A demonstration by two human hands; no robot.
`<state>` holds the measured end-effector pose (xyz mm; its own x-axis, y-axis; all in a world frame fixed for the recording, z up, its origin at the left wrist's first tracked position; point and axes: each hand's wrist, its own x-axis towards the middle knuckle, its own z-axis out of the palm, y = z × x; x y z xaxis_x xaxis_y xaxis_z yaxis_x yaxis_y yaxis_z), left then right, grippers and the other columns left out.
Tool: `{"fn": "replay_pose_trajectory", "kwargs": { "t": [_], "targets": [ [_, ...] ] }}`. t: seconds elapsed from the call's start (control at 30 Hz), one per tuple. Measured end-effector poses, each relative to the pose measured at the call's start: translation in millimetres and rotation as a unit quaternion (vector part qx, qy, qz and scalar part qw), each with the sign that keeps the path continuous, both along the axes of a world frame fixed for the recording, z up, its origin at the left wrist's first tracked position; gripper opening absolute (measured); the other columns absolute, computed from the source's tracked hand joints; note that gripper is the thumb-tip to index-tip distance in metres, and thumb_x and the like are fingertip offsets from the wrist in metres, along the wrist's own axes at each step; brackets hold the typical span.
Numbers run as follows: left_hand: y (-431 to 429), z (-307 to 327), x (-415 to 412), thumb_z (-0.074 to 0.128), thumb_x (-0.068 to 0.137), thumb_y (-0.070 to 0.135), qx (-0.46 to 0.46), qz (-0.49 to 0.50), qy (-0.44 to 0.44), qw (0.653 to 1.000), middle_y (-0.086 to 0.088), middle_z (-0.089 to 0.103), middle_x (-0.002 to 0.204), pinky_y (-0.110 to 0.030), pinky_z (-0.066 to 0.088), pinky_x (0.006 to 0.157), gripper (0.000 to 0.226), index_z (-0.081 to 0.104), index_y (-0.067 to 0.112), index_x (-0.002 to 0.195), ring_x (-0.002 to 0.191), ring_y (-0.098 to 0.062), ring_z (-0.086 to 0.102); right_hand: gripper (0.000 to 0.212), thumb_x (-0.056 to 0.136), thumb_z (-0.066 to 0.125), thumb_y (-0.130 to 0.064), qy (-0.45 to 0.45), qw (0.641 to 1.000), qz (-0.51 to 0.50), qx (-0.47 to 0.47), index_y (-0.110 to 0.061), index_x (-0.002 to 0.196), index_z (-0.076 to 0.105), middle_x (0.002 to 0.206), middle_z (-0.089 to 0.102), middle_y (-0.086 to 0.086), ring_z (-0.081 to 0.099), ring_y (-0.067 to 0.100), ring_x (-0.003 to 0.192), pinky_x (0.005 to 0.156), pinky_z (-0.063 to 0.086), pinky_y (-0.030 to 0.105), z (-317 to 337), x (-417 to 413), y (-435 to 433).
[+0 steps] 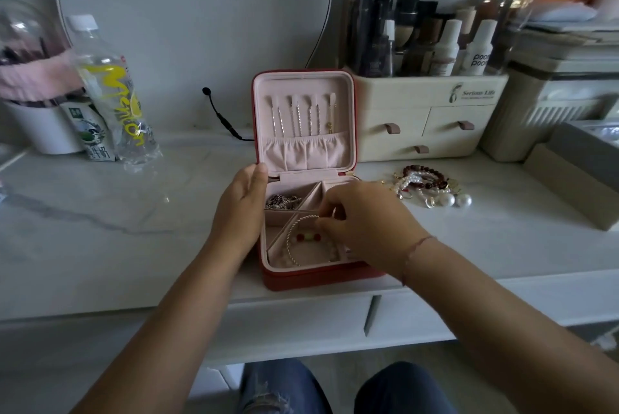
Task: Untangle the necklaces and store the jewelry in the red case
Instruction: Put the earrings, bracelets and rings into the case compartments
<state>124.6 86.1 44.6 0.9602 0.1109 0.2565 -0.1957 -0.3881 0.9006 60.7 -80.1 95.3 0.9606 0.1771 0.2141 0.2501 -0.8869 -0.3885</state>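
One veined white tabletop (pixel 100 206) bears the red case (pixel 315 278), wall (pixel 184 28) behind.

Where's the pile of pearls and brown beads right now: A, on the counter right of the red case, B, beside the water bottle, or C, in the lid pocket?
A: the pile lies on the counter, right of the open red case, outside it.

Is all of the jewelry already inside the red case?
No, a heap of bead bracelets and pearls lies on the tabletop to the right of the red case, outside it.
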Motion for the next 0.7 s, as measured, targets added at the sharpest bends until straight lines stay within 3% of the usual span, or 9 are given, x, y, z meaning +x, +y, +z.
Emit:
{"fn": "replay_pose_trajectory", "kwargs": {
  "t": [0.1, 0.2, 0.33, 0.47, 0.57, 0.63, 0.7],
  "targets": [
    [-0.4, -0.2, 0.8, 0.036, 0.102, 0.039, 0.002, 0.005, 0.002, 1.000, 0.003, 0.061, 0.116, -0.020, 0.032, 0.084, 0.040, 0.060, 0.014, 0.123, 0.108, -0.011, 0.053, 0.021, 0.093, 0.051, -0.031, -0.009, 0.996, -0.017, -0.082, -0.024, 0.105, 0.068, 0.103, 0.060, 0.001, 0.058, 0.023, 0.095, 0.073, 0.046, 0.030, -10.1, -2.7, 7.7],
    [0.4, -2.5, 2.6, 0.037, 0.102, 0.041, 0.001, 0.003, 0.004, 1.000, 0.000, 0.063, 0.119, -0.024, 0.035, 0.087, 0.041, 0.060, 0.015, 0.123, 0.112, -0.016, 0.055, 0.025, 0.095, 0.046, -0.026, -0.034, 0.994, -0.025, -0.101, -0.024, 0.111, 0.065, 0.106, 0.054, 0.002, 0.059, 0.027, 0.092, 0.069, 0.044, 0.031, -16.9, -5.0, 10.9],
    [0.4, -3.2, 3.5, 0.037, 0.102, 0.040, 0.000, 0.004, 0.004, 1.000, -0.004, 0.064, 0.119, -0.026, 0.036, 0.087, 0.041, 0.061, 0.013, 0.121, 0.114, -0.020, 0.055, 0.027, 0.095, 0.046, -0.032, -0.043, 0.998, 0.011, -0.035, -0.031, 0.114, 0.065, 0.105, 0.053, 0.000, 0.057, 0.025, 0.092, 0.074, 0.049, 0.035, -15.6, -12.2, 7.4],
    [0.8, -3.9, 4.1, 0.037, 0.102, 0.040, 0.000, 0.005, 0.002, 1.000, -0.006, 0.064, 0.120, -0.029, 0.038, 0.091, 0.041, 0.061, 0.012, 0.121, 0.115, -0.022, 0.056, 0.024, 0.094, 0.051, -0.033, -0.067, 0.995, 0.073, -0.012, -0.027, 0.107, 0.070, 0.095, 0.049, -0.003, 0.056, 0.024, 0.087, 0.068, 0.047, 0.034, -17.0, -21.6, 4.2],
    [1.5, -3.8, 3.4, 0.036, 0.102, 0.041, 0.000, 0.003, 0.003, 1.000, -0.006, 0.064, 0.119, -0.032, 0.040, 0.093, 0.042, 0.061, 0.013, 0.121, 0.115, -0.022, 0.056, 0.016, 0.089, 0.062, -0.026, -0.070, 0.988, 0.109, 0.090, -0.022, 0.099, 0.073, 0.085, 0.051, -0.006, 0.052, 0.008, 0.074, 0.069, 0.045, 0.025, -12.8, -16.8, -13.1],
    [1.5, -3.6, 1.8, 0.036, 0.102, 0.041, -0.002, -0.003, 0.001, 1.000, -0.005, 0.065, 0.115, -0.031, 0.040, 0.090, 0.041, 0.061, 0.013, 0.118, 0.111, -0.021, 0.057, 0.013, 0.086, 0.066, -0.019, -0.110, 0.981, 0.056, 0.147, -0.020, 0.095, 0.074, 0.084, 0.058, -0.005, 0.052, 0.003, 0.070, 0.068, 0.043, 0.016, -8.0, -3.2, -41.7],
    [1.1, -3.2, 1.0, 0.037, 0.102, 0.040, 0.001, -0.004, 0.004, 1.000, -0.005, 0.064, 0.114, -0.028, 0.037, 0.086, 0.040, 0.061, 0.012, 0.117, 0.110, -0.020, 0.057, 0.013, 0.084, 0.068, -0.017, -0.149, 0.974, -0.046, 0.162, -0.021, 0.094, 0.074, 0.086, 0.064, -0.003, 0.057, 0.003, 0.072, 0.071, 0.047, 0.020, -6.1, 16.8, -80.4]
  ]
}}
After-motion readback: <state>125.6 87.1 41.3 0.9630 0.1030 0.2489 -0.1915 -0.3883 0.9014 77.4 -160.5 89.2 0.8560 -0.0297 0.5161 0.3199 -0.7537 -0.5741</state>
